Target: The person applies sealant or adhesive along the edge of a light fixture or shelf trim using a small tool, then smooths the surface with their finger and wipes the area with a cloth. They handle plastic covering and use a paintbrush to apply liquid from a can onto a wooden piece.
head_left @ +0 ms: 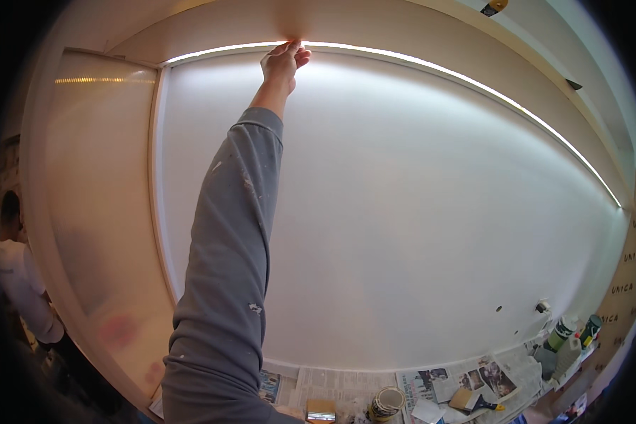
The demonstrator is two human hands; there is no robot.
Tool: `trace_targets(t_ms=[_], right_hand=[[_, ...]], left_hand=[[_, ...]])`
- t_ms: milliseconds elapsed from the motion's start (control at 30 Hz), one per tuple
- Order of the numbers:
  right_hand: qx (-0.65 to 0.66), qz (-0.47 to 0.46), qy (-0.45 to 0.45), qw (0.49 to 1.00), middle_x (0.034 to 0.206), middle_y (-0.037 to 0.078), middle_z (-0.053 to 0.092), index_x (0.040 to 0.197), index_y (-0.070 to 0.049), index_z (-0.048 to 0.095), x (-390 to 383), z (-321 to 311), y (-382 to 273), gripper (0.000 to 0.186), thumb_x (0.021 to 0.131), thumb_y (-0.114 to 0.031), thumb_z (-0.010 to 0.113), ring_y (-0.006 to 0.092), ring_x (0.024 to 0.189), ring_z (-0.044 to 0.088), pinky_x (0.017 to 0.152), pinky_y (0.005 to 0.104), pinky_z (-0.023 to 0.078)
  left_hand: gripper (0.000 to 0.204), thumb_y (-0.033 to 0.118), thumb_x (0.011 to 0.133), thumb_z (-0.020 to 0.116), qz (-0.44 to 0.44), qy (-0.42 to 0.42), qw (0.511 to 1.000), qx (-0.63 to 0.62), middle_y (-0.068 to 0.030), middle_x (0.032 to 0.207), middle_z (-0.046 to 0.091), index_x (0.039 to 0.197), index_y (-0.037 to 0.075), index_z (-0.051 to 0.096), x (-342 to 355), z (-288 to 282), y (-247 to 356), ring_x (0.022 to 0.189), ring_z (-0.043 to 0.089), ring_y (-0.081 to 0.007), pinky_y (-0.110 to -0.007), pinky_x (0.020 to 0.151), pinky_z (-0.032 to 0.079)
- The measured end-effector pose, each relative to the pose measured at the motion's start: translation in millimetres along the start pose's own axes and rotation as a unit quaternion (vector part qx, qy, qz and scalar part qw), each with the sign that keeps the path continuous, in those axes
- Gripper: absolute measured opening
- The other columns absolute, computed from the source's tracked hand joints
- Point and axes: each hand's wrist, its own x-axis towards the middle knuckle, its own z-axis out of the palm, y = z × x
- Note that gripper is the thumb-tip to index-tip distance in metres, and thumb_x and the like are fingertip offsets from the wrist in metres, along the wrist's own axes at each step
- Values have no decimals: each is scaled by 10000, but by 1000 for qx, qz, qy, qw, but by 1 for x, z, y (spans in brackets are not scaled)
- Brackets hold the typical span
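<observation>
- Glowing strip light [431, 63] ran along the top of the white wall [403, 212], under the beige overhang [275, 21].
- Spread newspapers [346, 385] covered the counter below, carrying a round paint tin [386, 403], a flat brush [321, 410] and a yellow-handled scraper [482, 404]; nothing blocked the arm.
- Green-and-white spray cans [562, 332] stood at the far right.
- One hand [283, 62], grey sleeve [226, 283] paint-flecked, was raised, fingers loosely curled, fingertips touching the strip's edge, holding nothing. Left or right hand? Couldn't tell.

Left hand [284, 62] raised, fingertips touching lit strip [431, 63] along top of white wall [403, 212]. Grey paint-flecked sleeve [226, 283]. Newspapers [346, 385], tin [386, 403], brush [321, 410] on counter below.
</observation>
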Motion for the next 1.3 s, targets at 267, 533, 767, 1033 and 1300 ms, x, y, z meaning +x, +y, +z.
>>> trace_targets(t_ms=[267, 533, 767, 1033, 1300], right_hand=[[3, 20, 7, 1000, 1083, 230, 614, 1164, -81, 655, 5, -9, -15, 329, 859, -203, 646, 444, 970, 553, 869, 524, 449], [35, -11, 14, 999, 1082, 229, 611, 1172, -73, 652, 1, 6, 2, 333, 867, -206, 656, 409, 981, 558, 870, 504, 451], [105, 70, -10, 992, 1095, 203, 610, 1179, -53, 641, 1, -3, -8, 334, 875, -190, 665, 354, 1000, 561, 873, 459, 454], [194, 123, -31, 973, 1109, 173, 609, 1187, -30, 629, 8, -1, -3, 338, 884, -172, 675, 291, 1023, 565, 877, 409, 458], [291, 180, -20, 939, 1124, 143, 608, 1195, -7, 617, 6, 6, -8, 343, 892, -153, 685, 228, 1046, 569, 880, 358, 461]], left_hand=[[164, 156, 979, 634, 33, 68, 996, -52, -59, 797, 666, 1007, -5, 638, 5, 11, -11, 683, 674, -154, -253, 641, 570], [208, 172, 986, 547, 26, 78, 993, 90, -113, 895, 671, 1046, -16, 614, 2, -36, -18, 786, 698, -210, -320, 746, 597], [251, 163, 1026, 499, 11, 47, 996, -69, -144, 980, 630, 1133, -57, 554, 8, -10, 1, 841, 691, -272, -348, 783, 607], [144, 138, 990, 564, -3, 115, 989, -92, -121, 917, 606, 1014, -3, 548, 22, -9, 9, 770, 689, -274, -351, 705, 623], [332, 225, 1028, 357, -49, 213, 970, -104, -170, 956, 625, 1125, -61, 493, -4, 12, 12, 679, 688, -270, -365, 614, 610]])
